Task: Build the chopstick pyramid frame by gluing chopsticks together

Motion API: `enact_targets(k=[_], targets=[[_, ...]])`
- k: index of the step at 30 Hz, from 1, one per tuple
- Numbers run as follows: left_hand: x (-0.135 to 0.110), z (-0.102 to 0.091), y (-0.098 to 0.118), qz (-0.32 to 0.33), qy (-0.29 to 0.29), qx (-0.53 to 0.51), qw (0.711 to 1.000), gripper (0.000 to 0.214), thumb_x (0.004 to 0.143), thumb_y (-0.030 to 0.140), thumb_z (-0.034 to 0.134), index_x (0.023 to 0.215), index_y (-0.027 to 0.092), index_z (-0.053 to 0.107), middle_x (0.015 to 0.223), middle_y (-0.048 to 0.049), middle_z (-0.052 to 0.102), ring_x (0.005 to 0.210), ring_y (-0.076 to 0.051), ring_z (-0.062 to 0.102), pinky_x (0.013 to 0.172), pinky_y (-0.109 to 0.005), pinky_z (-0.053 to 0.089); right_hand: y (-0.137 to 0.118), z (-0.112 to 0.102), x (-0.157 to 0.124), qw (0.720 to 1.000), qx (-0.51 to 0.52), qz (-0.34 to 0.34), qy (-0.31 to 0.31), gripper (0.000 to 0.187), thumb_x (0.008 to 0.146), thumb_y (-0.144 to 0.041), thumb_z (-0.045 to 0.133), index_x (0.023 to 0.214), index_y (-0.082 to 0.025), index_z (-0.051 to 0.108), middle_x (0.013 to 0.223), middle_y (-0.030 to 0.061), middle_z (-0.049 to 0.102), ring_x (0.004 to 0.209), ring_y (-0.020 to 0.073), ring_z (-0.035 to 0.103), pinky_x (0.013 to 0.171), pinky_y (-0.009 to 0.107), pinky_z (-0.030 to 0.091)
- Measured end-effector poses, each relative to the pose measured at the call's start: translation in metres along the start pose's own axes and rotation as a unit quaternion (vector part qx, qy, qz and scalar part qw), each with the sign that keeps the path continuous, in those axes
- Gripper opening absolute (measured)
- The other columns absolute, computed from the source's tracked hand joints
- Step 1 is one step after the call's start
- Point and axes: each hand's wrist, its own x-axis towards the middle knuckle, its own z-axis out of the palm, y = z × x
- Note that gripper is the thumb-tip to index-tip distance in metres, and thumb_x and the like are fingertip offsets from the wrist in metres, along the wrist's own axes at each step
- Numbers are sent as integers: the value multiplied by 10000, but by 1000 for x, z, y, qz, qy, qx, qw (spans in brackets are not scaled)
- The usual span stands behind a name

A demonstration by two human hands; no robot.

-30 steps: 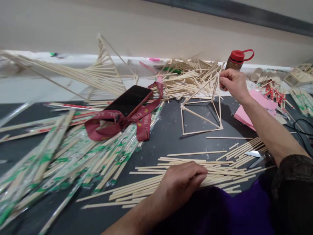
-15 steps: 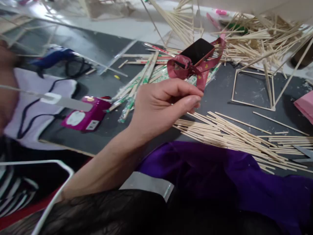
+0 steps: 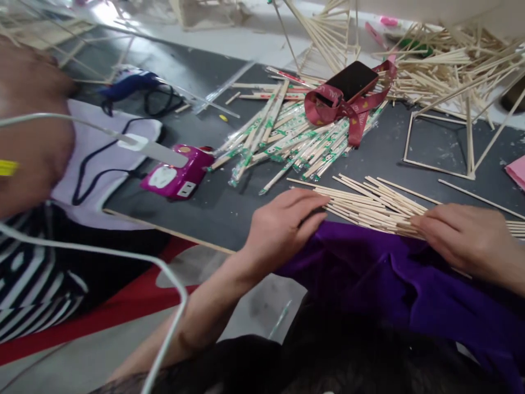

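Lowered from its raised pinch of half a second ago, the left hand now lies flat, fingers stretched out and close together, holding nothing, its fingertips at the near end of the loose pile of bare sticks by the bench edge. The right hand has come into view and rests palm-down, fingers extended, on the same pile just above the purple cloth. Beyond lie wrapped chopsticks, a phone looped in a red lanyard, a stick frame and a pink power strip.
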Motion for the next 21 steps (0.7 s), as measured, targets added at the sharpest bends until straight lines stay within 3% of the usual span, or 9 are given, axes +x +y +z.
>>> enact_targets(k=[5,13,18,21], targets=[[-12,18,19,79,17,58,995,324,996,368,567,1172,148,727,1119,-102,772,980,-231,717,878,-332,588,-10,23,10,994,-69,-65,-47,221,974,-116,488,1058,-179,682,920,67,730,735,197,632,633,327,449],[-20,18,25,63,4,33,997,164,980,286,593,997,223,743,945,-18,787,844,-183,713,773,-294,581,-13,18,10,994,-15,-87,-64,220,993,-136,478,1024,-154,694,913,74,727,756,189,638,667,321,465],[-6,20,24,74,15,68,995,290,986,410,581,1166,225,714,1170,-71,770,1061,-256,705,889,-386,565,-9,17,32,996,-21,-75,-33,255,1034,-244,470,981,-163,706,840,61,707,709,173,602,608,313,404],[1,25,26,94,-21,98,991,435,987,498,541,1214,161,696,1247,-132,738,1148,-321,679,862,-447,561,-11,25,45,997,-36,-65,-33,241,1022,-254,489,997,-153,707,868,80,702,722,183,592,621,319,406]])
